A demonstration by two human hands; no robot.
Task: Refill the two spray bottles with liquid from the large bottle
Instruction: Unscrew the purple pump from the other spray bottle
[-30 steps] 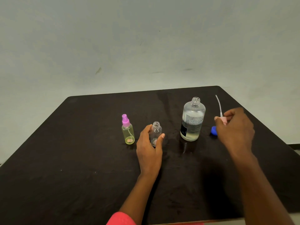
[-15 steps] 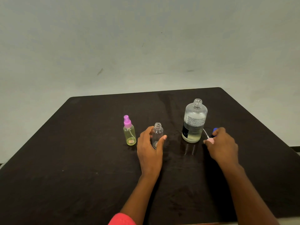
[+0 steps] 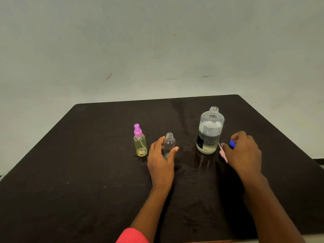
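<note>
The small clear spray bottle (image 3: 169,143) stands uncapped on the black table (image 3: 87,172), and my left hand (image 3: 160,163) wraps it, fingers on its left and thumb on its right. The large bottle (image 3: 210,132), open-necked and holding liquid in its lower part, stands to the right. My right hand (image 3: 243,155) is low at the table just right of it, fingertips on the pink sprayer head (image 3: 224,155), which lies on the table with its thin tube pointing at the large bottle. A yellow-green spray bottle (image 3: 139,144) with a purple sprayer stands at the left.
A blue cap (image 3: 232,143) lies on the table behind my right fingers. A pale wall rises beyond the table's far edge. The table's right edge runs close past my right hand.
My right hand came down from above the table with the pink sprayer head and laid it beside the large bottle. My left hand stayed on the clear bottle.
</note>
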